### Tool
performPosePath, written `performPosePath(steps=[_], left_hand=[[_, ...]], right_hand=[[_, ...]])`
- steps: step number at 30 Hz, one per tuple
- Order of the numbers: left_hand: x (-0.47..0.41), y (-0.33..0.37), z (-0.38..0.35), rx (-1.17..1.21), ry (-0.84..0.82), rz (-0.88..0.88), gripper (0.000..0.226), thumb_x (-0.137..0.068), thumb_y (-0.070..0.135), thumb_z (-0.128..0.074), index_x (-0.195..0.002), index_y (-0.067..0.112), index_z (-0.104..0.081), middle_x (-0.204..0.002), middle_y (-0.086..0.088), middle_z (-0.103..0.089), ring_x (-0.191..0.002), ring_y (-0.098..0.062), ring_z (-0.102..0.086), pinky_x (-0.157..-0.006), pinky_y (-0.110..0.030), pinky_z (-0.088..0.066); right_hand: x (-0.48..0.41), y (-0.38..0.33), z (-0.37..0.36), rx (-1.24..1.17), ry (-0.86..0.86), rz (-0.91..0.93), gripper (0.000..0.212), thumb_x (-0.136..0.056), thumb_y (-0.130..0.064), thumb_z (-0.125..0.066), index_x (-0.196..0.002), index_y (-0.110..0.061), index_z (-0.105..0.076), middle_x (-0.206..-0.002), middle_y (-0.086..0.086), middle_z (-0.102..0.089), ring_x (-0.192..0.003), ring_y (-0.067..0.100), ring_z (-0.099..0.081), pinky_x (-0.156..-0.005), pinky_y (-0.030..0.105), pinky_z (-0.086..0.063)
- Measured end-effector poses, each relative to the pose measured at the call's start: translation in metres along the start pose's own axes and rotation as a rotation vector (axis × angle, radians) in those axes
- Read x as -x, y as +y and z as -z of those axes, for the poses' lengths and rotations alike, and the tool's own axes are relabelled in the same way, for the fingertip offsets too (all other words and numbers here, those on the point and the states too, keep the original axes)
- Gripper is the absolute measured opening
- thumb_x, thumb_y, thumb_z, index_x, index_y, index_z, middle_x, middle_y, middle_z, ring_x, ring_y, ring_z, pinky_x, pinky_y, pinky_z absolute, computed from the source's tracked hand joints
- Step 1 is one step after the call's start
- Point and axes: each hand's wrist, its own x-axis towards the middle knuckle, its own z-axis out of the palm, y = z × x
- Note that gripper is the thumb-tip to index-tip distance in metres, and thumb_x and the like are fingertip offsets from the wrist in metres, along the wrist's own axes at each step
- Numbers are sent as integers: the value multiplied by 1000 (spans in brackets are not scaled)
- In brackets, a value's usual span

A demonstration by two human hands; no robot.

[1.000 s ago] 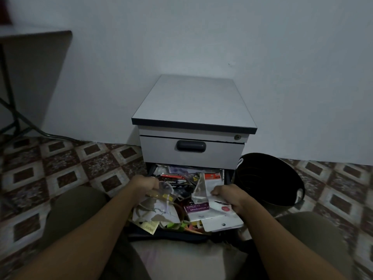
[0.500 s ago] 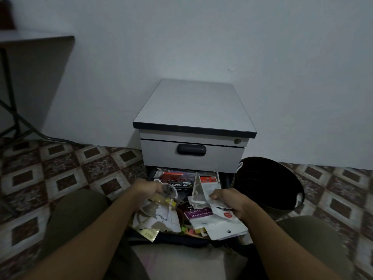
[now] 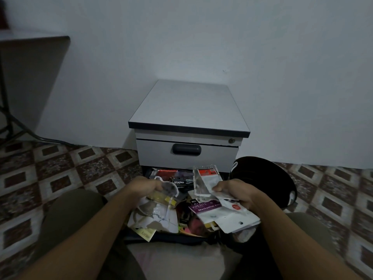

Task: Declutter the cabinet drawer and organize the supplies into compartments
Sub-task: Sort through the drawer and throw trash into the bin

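The lower drawer (image 3: 169, 239) is pulled out of the cabinet (image 3: 189, 110) toward the person, with its dark front wall nearest the knees. It is heaped with loose flat packaging. No compartments can be made out under the heap.

The left hand (image 3: 148, 185) is curled around a clear moulded blister pack (image 3: 168, 187), glossy and rounded, with a yellow insert. Beneath it lies torn white backing card (image 3: 161, 217).

The right hand (image 3: 236, 190) pinches a fanned stack of flat packets (image 3: 238, 218), made of white card with punched hang holes. Its topmost piece is a clear sleeve (image 3: 203, 182) whose long axis points away from the person, red header at the far end.

A purple card printed "Mechanical" (image 3: 205, 208) lies between the hands. A black stapler box (image 3: 179, 181) sits at the rear.

The cabinet is a grey laminate box with a dark edge band. Its upper drawer is closed, and has a dark oblong handle (image 3: 186, 149) and a round lock (image 3: 231, 140).

A black round bin (image 3: 264, 178) stands just beside the cabinet on the right, on a floor (image 3: 60, 168) of diamond-patterned tile.
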Motion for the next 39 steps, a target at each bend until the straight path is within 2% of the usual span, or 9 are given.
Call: performPosePath(steps=[9, 15, 19, 22, 28, 31, 34, 36, 39], left_hand=[[1, 0, -17, 8, -34, -26, 13, -84, 8, -67, -95, 0, -69, -92, -13, -67, -76, -21, -61, -58, -26, -45], [-7, -4, -22, 11, -76, -18, 14, -82, 9, -70, -93, 0, -72, -95, -17, -70, -79, -26, -64, -72, -32, -51], [-9, -1, -27, -2, -82, -35, 7, -85, 8, -67, -79, 4, -68, -86, -7, -64, -74, -18, -59, -59, -27, -45], [-11, 0, -30, 13, -131, -48, 12, -84, 7, -66, -72, 8, -68, -88, -9, -65, -77, -21, -59, -62, -28, -46], [-17, 1, -37, 41, -189, -43, 19, -84, 12, -68, -100, 4, -73, -101, -8, -65, -89, -22, -60, -73, -33, -51], [-22, 1, -41, 63, -197, -24, 22, -74, 21, -73, -91, 8, -76, -113, -12, -67, -104, -29, -62, -91, -44, -53], [-41, 0, -48, 96, -224, -15, 36, -53, 36, -76, -84, 18, -78, -119, -11, -65, -112, -34, -61, -95, -49, -54], [-40, 8, -56, 122, -239, -31, 35, -51, 38, -74, -79, 17, -75, -117, -12, -65, -111, -34, -61, -92, -47, -54], [-33, 23, -71, 162, -247, -36, 22, -71, 25, -71, -86, 8, -69, -96, -13, -66, -88, -30, -65, -74, -38, -56]], right_hand=[[25, -12, 29, 127, 133, 5, 18, -90, -13, -64, -99, 2, -63, -67, 13, -67, -44, 21, -62, -40, 21, -45], [28, -11, 52, 167, 200, 30, 9, -89, -11, -65, -86, -3, -64, -66, 9, -64, -50, 21, -59, -45, 23, -44], [33, -13, 64, 173, 235, 29, 9, -89, -5, -64, -81, -1, -64, -63, 10, -63, -44, 20, -58, -41, 19, -42], [36, -14, 69, 156, 237, 32, 14, -91, -2, -61, -78, 0, -61, -53, 8, -63, -38, 17, -58, -36, 16, -40], [34, -14, 75, 160, 232, 48, 29, -93, 1, -57, -65, -5, -54, -44, 4, -57, -31, 13, -52, -33, 15, -35], [31, -15, 78, 169, 236, 40, 28, -92, 0, -58, -65, -5, -53, -44, 4, -57, -31, 14, -52, -33, 16, -36], [25, -15, 85, 168, 241, 23, 22, -91, -2, -60, -70, -4, -57, -49, 7, -61, -35, 17, -56, -35, 17, -39], [19, -16, 90, 159, 225, 8, 17, -90, -3, -61, -74, -4, -60, -55, 8, -64, -40, 19, -59, -39, 20, -43], [10, -14, 105, 196, 243, 13, 27, -88, -4, -63, -63, -10, -56, -55, 3, -59, -42, 15, -54, -46, 24, -41]])
